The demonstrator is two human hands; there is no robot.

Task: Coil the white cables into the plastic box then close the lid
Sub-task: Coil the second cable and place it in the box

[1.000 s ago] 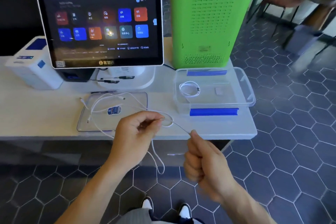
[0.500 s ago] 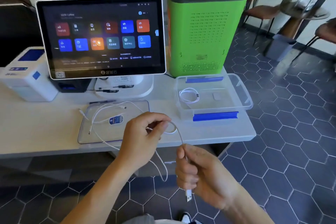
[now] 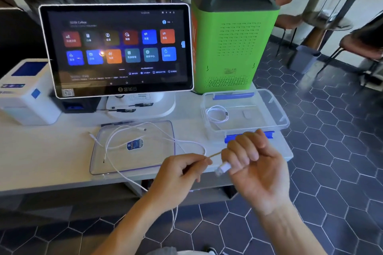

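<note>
Right in front of the counter's (image 3: 51, 163) near edge, a white cable (image 3: 192, 143) is stretched between both hands. The left hand (image 3: 178, 174) pinches it with thumb and fingers (image 3: 199, 161) closed on the cord, and the right hand (image 3: 255, 163) is curled into a loose fist just beside it, fingers folded shut around the cable's end so that the white plug (image 3: 222, 168) sticks out below the knuckles. From the left hand the cord arcs back in a loop over the flat clear lid (image 3: 161, 163), which lies on the counter with a blue oval sticker (image 3: 134, 144) at its middle. More loose white cord (image 3: 116, 141) sprawls across that lid, and 1 strand runs off the counter edge and hangs toward the floor under the left wrist; whether this is 1 cable or more I cannot tell.

To the right of the lid sits the open clear plastic box (image 3: 275, 114) with blue clips on its near and far rims. 1 coiled cable (image 3: 216, 114) already lies inside it at the left end.

Behind the lid stands a touchscreen (image 3: 118, 49) on a white base, with a white printer (image 3: 27, 91) at its left and a green machine (image 3: 232, 37) with a dark top at its right, behind the box. The floor (image 3: 331, 172) is dark hexagonal tile.
</note>
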